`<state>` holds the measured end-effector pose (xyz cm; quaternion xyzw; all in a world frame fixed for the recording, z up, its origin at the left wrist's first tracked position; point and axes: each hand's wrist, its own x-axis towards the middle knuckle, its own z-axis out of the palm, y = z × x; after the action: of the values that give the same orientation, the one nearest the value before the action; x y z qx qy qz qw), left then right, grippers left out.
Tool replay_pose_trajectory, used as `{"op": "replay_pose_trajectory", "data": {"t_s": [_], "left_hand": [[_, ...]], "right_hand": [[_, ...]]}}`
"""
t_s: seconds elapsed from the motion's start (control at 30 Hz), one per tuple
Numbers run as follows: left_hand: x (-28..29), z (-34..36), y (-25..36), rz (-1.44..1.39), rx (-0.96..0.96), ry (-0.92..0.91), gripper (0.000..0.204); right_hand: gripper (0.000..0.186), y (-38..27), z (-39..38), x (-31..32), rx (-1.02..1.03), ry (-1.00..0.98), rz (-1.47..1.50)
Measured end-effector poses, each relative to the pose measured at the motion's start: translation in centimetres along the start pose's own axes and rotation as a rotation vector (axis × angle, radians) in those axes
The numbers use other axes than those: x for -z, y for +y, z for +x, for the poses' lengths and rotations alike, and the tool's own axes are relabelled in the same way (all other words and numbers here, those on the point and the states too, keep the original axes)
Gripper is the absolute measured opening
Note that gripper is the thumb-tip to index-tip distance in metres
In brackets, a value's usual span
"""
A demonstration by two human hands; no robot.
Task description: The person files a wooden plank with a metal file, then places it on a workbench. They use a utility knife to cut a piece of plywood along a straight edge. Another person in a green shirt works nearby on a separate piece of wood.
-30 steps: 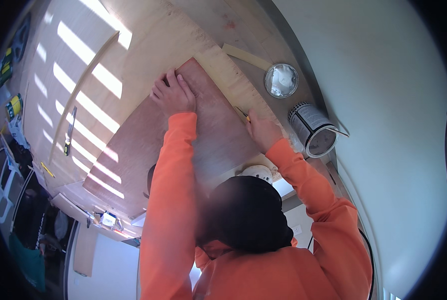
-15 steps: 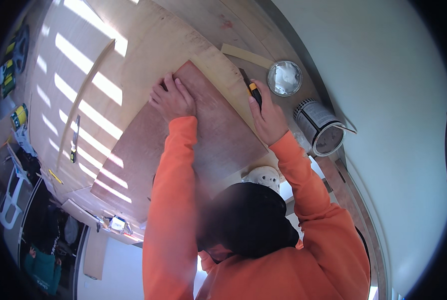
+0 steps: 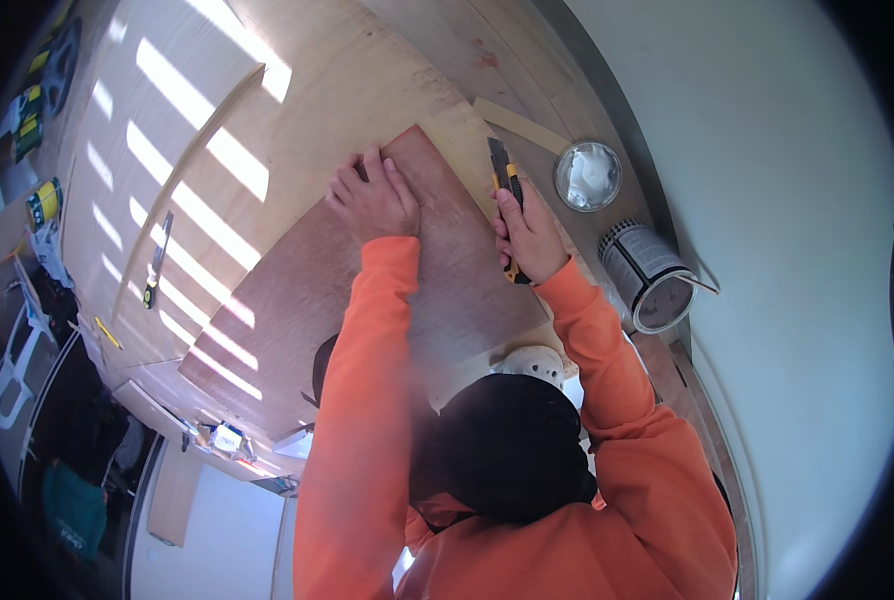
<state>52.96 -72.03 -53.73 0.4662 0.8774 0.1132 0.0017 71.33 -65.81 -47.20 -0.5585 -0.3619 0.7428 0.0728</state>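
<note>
My left hand [image 3: 375, 200] lies on a reddish-brown board [image 3: 467, 260] near its far corner. Its fingers are spread and bent at the board's left edge. In my right hand [image 3: 533, 235] is a yellow-and-black utility knife [image 3: 513, 183], its blade out and pointing away from me. The knife is over the board's right edge; I cannot tell whether the blade touches anything. Beneath the brown board is a larger pale plywood sheet [image 3: 317, 90].
Right of the knife are a round clear container [image 3: 588, 176] with whitish contents, an open metal can [image 3: 647, 275] and a pale wood strip [image 3: 519, 122]. A handled blade tool [image 3: 157, 262], a thin curved strip [image 3: 189, 165] and a yellow pen-like item [image 3: 108, 333] lie left.
My right hand has turned and drawn slightly nearer, so more of the knife shows. My left hand stays on the board. The whole view has shifted a little.
</note>
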Motion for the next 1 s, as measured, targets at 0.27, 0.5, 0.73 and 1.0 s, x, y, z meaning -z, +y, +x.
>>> {"op": "replay_pose_trajectory", "data": {"t_s": [0.27,0.5,0.73,1.0], "left_hand": [[-0.1,0.0,0.0,-0.009,0.007,-0.005,0.027],[-0.3,-0.1,-0.1,-0.003,0.015,0.002,0.027],[-0.4,-0.2,-0.1,0.011,0.004,0.014,0.027],[-0.3,-0.2,0.0,-0.014,0.017,-0.002,0.029]], "right_hand": [[0.027,0.1,0.9,-0.6,0.027,-0.093,-0.007],[0.027,-1.5,2.1,-1.5,0.322,0.062,-0.484],[0.031,-3.4,3.8,-2.2,0.247,0.085,-0.773],[0.029,-2.5,4.0,-1.9,0.380,0.054,-0.671]]}}
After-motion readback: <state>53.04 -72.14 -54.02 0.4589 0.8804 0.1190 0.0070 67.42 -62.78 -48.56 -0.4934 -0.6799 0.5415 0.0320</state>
